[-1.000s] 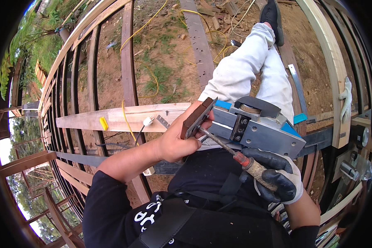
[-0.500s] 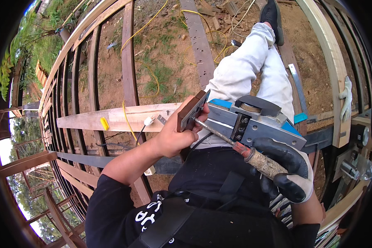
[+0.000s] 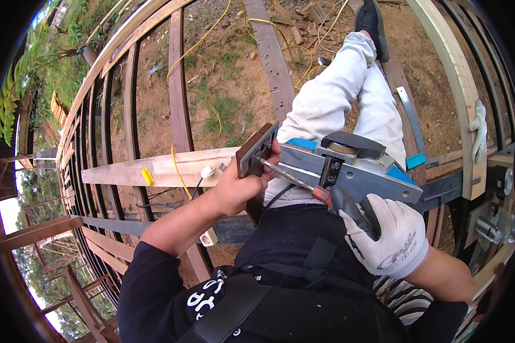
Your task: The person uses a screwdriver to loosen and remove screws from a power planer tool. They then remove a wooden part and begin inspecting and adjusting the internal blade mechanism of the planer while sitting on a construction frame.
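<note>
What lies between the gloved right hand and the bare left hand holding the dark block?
In the head view, the screwdriver's shaft spans from the right hand to the left hand, crossing the electric planer.

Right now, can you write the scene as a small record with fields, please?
left hand: bare, holds the brown block at the front of the planer
right hand: in a white glove, grips the screwdriver by its handle
screwdriver tip: at the brown block
electric planer: grey and blue, on the person's lap
plank: pale wood, lying across the frame beams
</note>
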Available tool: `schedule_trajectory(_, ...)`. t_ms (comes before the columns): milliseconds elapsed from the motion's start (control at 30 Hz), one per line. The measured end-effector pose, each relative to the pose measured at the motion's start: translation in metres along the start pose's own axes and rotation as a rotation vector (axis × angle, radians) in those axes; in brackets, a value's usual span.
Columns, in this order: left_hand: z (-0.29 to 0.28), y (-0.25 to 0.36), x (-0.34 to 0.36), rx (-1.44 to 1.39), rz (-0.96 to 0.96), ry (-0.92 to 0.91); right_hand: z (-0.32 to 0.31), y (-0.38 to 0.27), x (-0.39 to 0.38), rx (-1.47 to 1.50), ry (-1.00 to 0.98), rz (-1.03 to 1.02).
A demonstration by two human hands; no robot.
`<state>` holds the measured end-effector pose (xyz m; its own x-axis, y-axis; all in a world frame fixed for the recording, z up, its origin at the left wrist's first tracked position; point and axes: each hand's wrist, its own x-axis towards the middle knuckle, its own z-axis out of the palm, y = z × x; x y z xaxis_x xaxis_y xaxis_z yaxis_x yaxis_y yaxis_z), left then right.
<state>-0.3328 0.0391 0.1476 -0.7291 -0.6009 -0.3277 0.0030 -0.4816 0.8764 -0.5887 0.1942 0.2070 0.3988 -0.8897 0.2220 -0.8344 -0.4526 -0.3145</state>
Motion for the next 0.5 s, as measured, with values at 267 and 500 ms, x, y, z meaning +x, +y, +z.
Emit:
schedule_trajectory(267,-0.002,0.001,-0.003,-0.029,-0.016,0.037,0.001,-0.007,-0.009,1.795,0.125,0.878)
schedule_trajectory(500,-0.002,-0.001,-0.011,0.05,0.004,-0.033,0.005,-0.001,-0.017,2.012,-0.207,1.036)
